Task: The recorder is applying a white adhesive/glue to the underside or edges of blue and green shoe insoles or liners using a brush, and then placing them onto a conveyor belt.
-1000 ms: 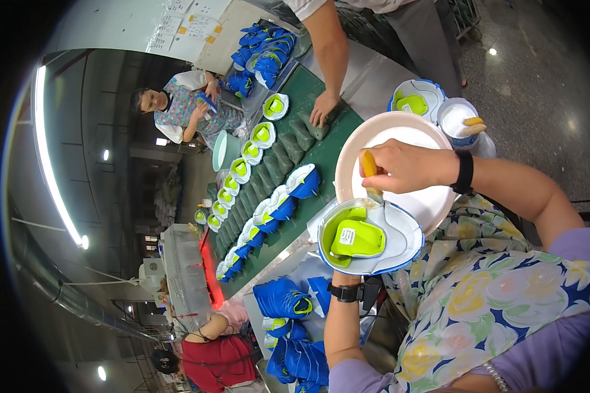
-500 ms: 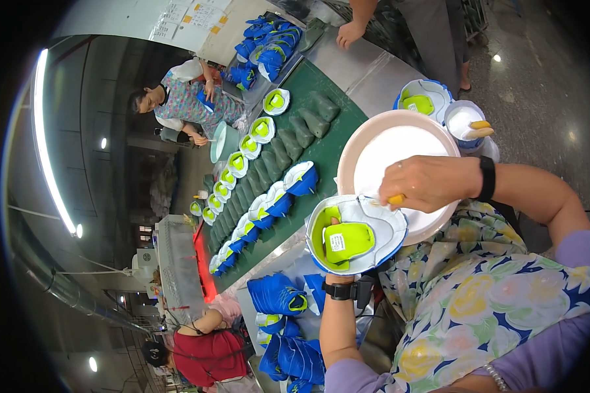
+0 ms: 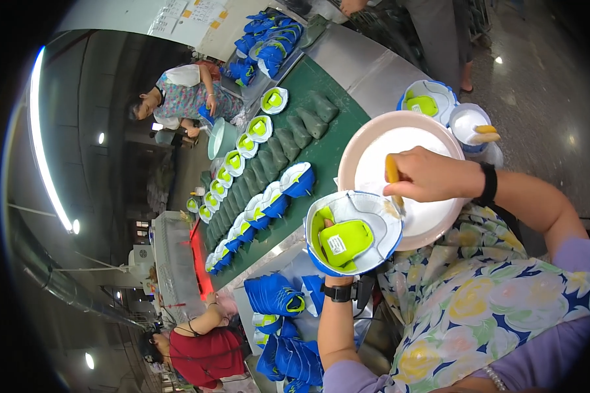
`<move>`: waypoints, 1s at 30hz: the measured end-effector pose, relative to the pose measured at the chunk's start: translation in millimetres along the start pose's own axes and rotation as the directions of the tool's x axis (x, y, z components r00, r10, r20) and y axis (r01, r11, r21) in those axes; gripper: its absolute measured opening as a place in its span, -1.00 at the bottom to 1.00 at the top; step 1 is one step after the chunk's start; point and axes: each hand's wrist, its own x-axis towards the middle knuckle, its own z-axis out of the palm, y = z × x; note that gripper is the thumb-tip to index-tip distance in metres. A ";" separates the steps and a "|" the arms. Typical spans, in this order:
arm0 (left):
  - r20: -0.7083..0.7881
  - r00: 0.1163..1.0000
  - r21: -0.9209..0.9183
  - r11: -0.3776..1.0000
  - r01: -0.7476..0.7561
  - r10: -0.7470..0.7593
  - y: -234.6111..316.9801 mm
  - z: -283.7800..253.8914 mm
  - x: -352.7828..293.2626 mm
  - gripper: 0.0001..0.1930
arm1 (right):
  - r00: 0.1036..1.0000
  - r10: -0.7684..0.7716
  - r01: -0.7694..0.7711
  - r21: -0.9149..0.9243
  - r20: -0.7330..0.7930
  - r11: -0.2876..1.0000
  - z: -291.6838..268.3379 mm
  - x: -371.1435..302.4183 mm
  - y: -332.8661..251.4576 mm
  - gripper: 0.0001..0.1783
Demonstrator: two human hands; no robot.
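A blue shoe upper (image 3: 388,251) with a white lining and a lime-green tongue is in my left hand (image 3: 339,281), its open side facing up. Most of that hand is hidden under the upper; a fingertip shows by the tongue. My right hand (image 3: 429,175) grips a brush (image 3: 392,169) by its yellow handle. The bristles point down at the upper's white right edge. Beneath my right hand stands a wide pale-pink basin (image 3: 349,149) of white liquid, partly overlapped by the upper.
Rows of shoe uppers (image 3: 297,181) and dark green shoe lasts (image 3: 269,165) lie along a green conveyor belt (image 3: 313,149). A white cup (image 3: 467,122) with a yellow-handled brush stands beyond the basin. Blue uppers (image 3: 273,295) are piled nearby. Co-workers (image 3: 206,350) are at the belt's far end and across it.
My right hand has tilted the brush, so its yellow handle now stands up and the bristles show. The upper has shifted slightly left. The belt's rows have moved slightly toward the lower left.
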 end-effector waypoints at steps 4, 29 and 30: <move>0.142 0.970 -0.222 0.961 -0.163 0.197 25.4 -15.8 14.5 -0.48 | 0.983 0.120 -0.105 0.107 -0.138 0.989 -4.6 -11.0 16.5 -0.72; 0.023 0.982 0.567 0.812 0.140 -0.185 135.0 -90.1 72.3 -0.54 | 0.900 0.435 -0.398 0.449 0.024 0.800 4.9 -48.5 49.4 -0.82; -0.017 0.977 0.643 0.746 0.173 -0.212 143.7 -107.5 49.7 -0.53 | 0.906 0.423 -0.386 0.437 0.015 0.812 5.4 -48.1 50.3 -0.82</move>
